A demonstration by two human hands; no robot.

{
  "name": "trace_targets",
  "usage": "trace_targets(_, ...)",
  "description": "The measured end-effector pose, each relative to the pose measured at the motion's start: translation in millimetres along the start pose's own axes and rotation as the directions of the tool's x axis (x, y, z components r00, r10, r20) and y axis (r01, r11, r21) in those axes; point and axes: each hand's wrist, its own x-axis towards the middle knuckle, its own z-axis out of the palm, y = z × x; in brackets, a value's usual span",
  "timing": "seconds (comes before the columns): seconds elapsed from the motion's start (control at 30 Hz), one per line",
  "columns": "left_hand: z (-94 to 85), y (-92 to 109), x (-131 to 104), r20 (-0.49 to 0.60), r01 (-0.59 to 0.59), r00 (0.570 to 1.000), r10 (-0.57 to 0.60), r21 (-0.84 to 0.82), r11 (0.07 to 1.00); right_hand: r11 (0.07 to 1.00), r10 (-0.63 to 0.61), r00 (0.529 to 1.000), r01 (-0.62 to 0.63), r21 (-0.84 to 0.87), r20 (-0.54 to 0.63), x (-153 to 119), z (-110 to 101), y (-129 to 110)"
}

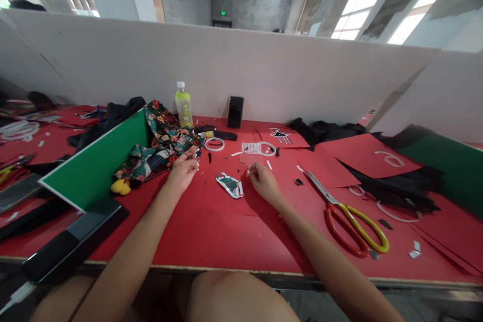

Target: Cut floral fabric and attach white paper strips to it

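Note:
My left hand (182,175) hovers over the red table beside the floral fabric, its palm turned inward and its fingers loosely apart. Small white bits show at its fingertips; they look stuck on. My right hand (263,182) is pinched, with a tiny white piece of tape (248,172) at its fingertips. Between both hands lies a dark green fabric cutout (230,184), edged with short white strips of tape. Just beyond my right hand are a white-checked sheet (251,148) and a tape roll (268,149). Another tape roll (214,144) lies beyond my left hand.
Large scissors (347,221) with red and yellow handles lie to the right, near red paper sheets (372,155) and black cloth. A green divider (100,163), floral fabric (169,131) and a power bank (75,239) are leftward. A bottle (183,105) and phone (235,112) stand behind.

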Motion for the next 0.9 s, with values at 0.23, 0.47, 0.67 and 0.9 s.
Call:
trace_targets(0.23,-9.4,-1,-3,0.131,-0.154,0.985,0.108,0.423,0.893,1.000,0.022,1.000,-0.022,-0.008,0.016,-1,-2,-2)
trace_targets(0.47,-10.4,-10,-1,0.250,-0.231,0.963,0.100,0.580,0.781,1.000,0.009,1.000,-0.009,0.000,0.020,1,0,-1)
trace_targets(0.67,1.2,3,-13,0.320,-0.324,0.934,0.157,0.582,0.745,0.999,-0.025,1.000,0.025,0.023,-0.004,4,3,4)
trace_targets(0.9,59.5,23,-63,0.679,-0.396,0.729,-0.086,0.521,0.756,0.989,-0.115,0.993,0.118,0.087,-0.035,10,5,14)
